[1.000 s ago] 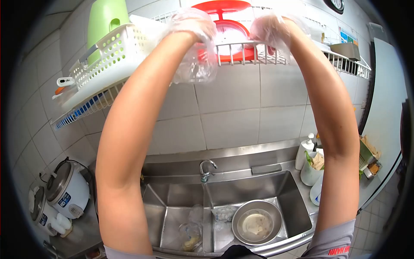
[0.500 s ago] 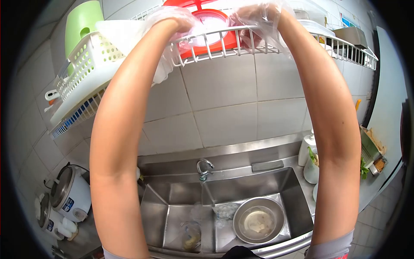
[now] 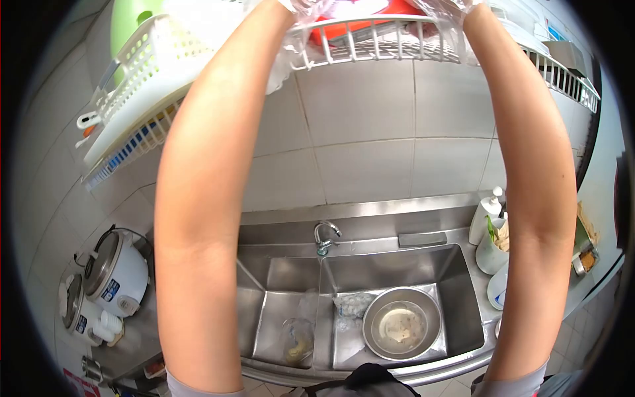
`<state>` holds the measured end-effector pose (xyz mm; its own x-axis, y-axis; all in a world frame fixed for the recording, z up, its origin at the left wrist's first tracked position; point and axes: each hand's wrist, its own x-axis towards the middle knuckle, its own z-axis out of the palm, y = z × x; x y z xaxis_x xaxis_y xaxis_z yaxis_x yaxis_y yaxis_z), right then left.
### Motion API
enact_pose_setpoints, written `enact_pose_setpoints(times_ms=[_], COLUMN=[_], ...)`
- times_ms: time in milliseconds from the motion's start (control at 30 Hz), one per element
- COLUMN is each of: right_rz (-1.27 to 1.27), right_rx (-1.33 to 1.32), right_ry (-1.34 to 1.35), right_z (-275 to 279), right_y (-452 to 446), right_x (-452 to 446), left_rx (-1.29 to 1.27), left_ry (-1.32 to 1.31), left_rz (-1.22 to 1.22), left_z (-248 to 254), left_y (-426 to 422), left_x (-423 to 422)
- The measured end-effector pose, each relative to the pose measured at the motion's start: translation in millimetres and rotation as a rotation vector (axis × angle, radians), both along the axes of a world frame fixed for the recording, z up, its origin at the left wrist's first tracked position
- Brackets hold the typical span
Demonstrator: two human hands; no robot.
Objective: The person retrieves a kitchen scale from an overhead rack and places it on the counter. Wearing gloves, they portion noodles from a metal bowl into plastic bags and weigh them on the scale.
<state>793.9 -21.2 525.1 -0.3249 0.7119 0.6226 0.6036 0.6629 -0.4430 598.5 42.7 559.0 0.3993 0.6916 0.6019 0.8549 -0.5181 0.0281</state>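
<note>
A red kitchen scale (image 3: 383, 14) sits behind the front bars of the white wire rack (image 3: 370, 51), its upper part cut off by the frame's top edge. My left hand (image 3: 309, 9) is at the scale's left side, covered in thin clear plastic. On the other side is my right hand (image 3: 451, 8), also in crinkled clear plastic that hangs over the rack's rail. Both arms reach up over the sink. The fingers are mostly out of frame or hidden by plastic and bars, so their grip does not show.
Below is a double steel sink (image 3: 278, 271) with a faucet (image 3: 325, 237), a metal bowl (image 3: 433, 331) of liquid and plastic bags. A perforated basket (image 3: 135, 63) stands on the rack's left. Rice cookers (image 3: 122, 278) stand lower left; a pump bottle (image 3: 486, 215) stands right.
The view has tipped down and shifted, so the rack, scale and hands sit higher and further right in frame. My hands remain on either side of the scale.
</note>
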Motion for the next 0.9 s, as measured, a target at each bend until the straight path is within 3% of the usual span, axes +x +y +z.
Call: enact_pose_setpoints(times_ms=[67,500,567,633,800,900], right_rz=[0.042,0.533,0.190,0.053,0.119,0.313], right_rx=[0.019,0.172,0.566,0.699,0.741,0.744], right_ry=[0.031,0.290,0.006,-0.033,0.149,0.251], right_z=[0,-17,-3,-6,-27,-50], right_y=[5,25,39,35,-8,-56], right_x=[4,26,33,36,14,-24], left_rx=[-0.014,0.123,0.145,0.174,0.270,0.317], left_ry=[-0.241,-0.413,-0.449,-0.489,-0.602,-0.660], left_rz=[-0.003,-0.076,-0.111,-0.148,-0.271,-0.326], left_z=[-15,-49,-52,-56,-67,-78], left_y=[-28,-66,-72,-84,-152,-222], left_x=[9,14,15,5,-30,-78])
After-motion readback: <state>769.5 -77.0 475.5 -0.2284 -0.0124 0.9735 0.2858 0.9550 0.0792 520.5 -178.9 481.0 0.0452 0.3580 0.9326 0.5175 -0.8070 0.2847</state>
